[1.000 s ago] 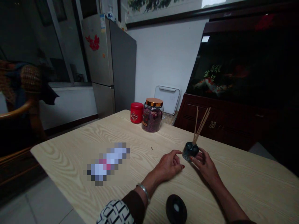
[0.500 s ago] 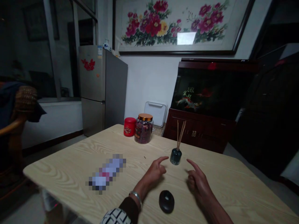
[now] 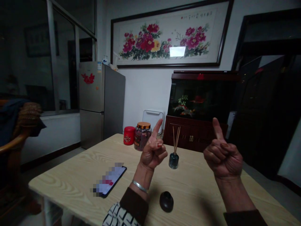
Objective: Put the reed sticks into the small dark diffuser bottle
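Observation:
My left hand (image 3: pixel 154 150) is raised over the table, palm side toward me, with the index finger pointing up and the other fingers curled in. A silver bangle (image 3: pixel 140 186) circles its wrist. My right hand (image 3: pixel 223 157) holds the same shape further right, index finger up and the rest folded. Neither hand holds anything. Between them, further back, stands a reed diffuser (image 3: pixel 174 160), a dark glass bottle with thin sticks. Nearer to me, a small dark rounded object (image 3: pixel 166 201) with a raised knob or opening on top sits on the table.
A phone (image 3: pixel 113 180), partly blurred out, lies left on the wooden table (image 3: pixel 70 171). Toward the back corner are a red canister (image 3: pixel 129 135) and a glass jar (image 3: pixel 139 138) with a copper-coloured lid. Beyond stand a fridge (image 3: pixel 113 103) and a fish tank (image 3: pixel 199 100).
Both hands have risen from beside the diffuser and moved apart. Their index fingers, which pointed inward toward the bottle, now point up. The head view has tilted upward.

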